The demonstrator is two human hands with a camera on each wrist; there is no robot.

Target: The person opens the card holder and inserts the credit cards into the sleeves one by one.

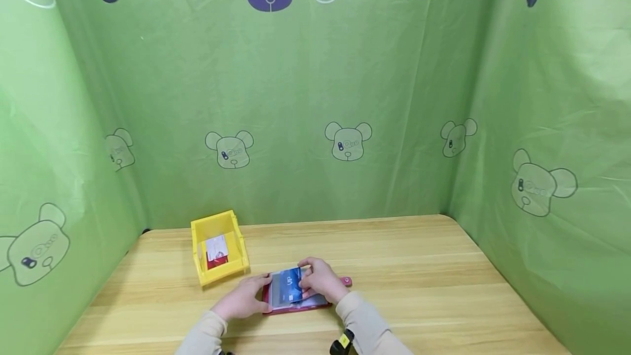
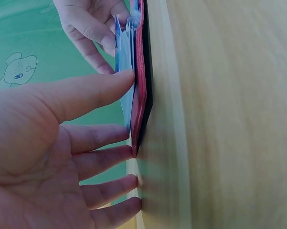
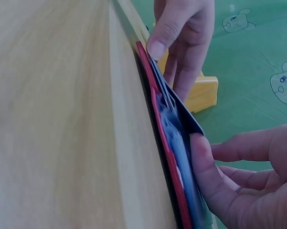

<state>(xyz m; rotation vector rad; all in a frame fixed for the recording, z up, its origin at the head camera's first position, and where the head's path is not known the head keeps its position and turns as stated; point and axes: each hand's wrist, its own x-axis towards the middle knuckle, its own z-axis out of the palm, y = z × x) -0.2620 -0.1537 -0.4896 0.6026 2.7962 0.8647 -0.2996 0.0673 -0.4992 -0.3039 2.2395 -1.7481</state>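
Blue card, likely light, stiff, best edge-held: right hand is pinching it, left hand spreading along left edge of red cardholder.

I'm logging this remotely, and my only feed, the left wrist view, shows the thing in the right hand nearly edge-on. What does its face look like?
Observer: In the head view, the right hand pinches a blue card with white lettering on its face.
Operator: Thanks. Does any container nearby hold something I can't see?
Observer: Yes: inside the yellow bin, a white card lies partly over something red.
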